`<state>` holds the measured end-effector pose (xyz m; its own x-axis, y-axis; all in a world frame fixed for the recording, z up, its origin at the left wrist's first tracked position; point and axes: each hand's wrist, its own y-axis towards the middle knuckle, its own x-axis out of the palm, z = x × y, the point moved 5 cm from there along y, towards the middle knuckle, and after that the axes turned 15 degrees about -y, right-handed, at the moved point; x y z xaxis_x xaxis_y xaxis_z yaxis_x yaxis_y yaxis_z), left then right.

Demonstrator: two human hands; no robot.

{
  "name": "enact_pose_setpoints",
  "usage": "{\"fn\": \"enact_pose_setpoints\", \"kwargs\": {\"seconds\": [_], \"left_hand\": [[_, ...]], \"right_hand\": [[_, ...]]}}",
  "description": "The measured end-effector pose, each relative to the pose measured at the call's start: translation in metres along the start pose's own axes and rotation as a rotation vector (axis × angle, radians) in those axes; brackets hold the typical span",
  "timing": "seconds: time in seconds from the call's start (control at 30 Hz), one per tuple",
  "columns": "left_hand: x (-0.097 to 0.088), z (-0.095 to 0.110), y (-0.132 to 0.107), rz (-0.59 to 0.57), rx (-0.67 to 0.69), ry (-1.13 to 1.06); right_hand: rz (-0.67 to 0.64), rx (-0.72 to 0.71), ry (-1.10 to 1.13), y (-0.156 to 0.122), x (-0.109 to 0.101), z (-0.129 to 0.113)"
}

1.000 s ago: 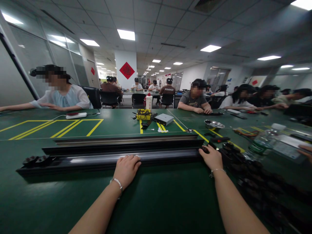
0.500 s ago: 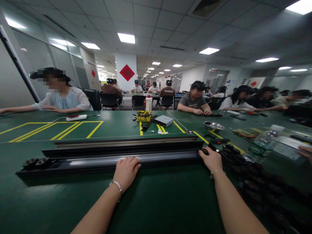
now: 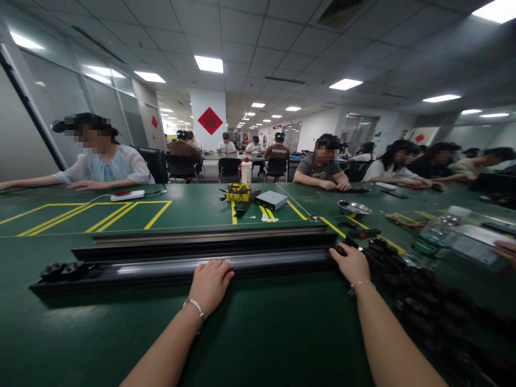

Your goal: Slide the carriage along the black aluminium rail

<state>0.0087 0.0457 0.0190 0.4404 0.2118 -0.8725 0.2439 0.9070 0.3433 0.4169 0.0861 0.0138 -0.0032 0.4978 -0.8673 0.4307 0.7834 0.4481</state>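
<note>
A long black rail (image 3: 157, 267) with a shiny grey strip along its length lies across the green table in front of me. Over its near edge, around the middle, curl the fingers of my left hand (image 3: 210, 285), gripping it. At the rail's right end my right hand (image 3: 352, 263) is closed around a small black part (image 3: 342, 250), mostly hidden by the fingers. Two dark block-like pieces (image 3: 60, 270) sit at the left end of the rail. Just behind it lie another black rail (image 3: 133, 251) and a thinner metal-edged strip (image 3: 169, 236).
Many black parts (image 3: 419, 290) are heaped right of my right arm, near a water bottle (image 3: 433, 239). Farther back are a metal bowl (image 3: 353, 208), a grey box (image 3: 271, 200) and a yellow holder with cables (image 3: 237, 192). Co-workers sit around the table; one's hand (image 3: 506, 250) shows at right.
Both hands and the rail appear shifted very slightly to the right, along with the nearby table markings. Each hand keeps its hold.
</note>
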Motion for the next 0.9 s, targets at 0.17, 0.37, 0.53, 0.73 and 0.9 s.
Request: {"fn": "enact_pose_setpoints", "kwargs": {"seconds": [0.17,0.37,0.53,0.73,0.9], "left_hand": [[-0.001,0.001,0.0,0.005,0.011,-0.008],[-0.003,0.002,0.0,0.011,0.021,-0.009],[-0.004,0.002,0.0,0.011,0.017,-0.005],[-0.003,0.001,0.0,-0.002,0.0,-0.013],[-0.003,0.002,0.0,-0.003,0.0,-0.029]], "right_hand": [[-0.016,0.022,0.009,-0.001,-0.003,0.0],[-0.028,0.016,0.056,0.0,-0.008,-0.001],[-0.039,0.032,0.071,-0.001,-0.01,-0.001],[-0.021,0.005,0.085,-0.002,-0.009,-0.003],[0.036,-0.036,0.024,0.0,-0.002,0.001]]}}
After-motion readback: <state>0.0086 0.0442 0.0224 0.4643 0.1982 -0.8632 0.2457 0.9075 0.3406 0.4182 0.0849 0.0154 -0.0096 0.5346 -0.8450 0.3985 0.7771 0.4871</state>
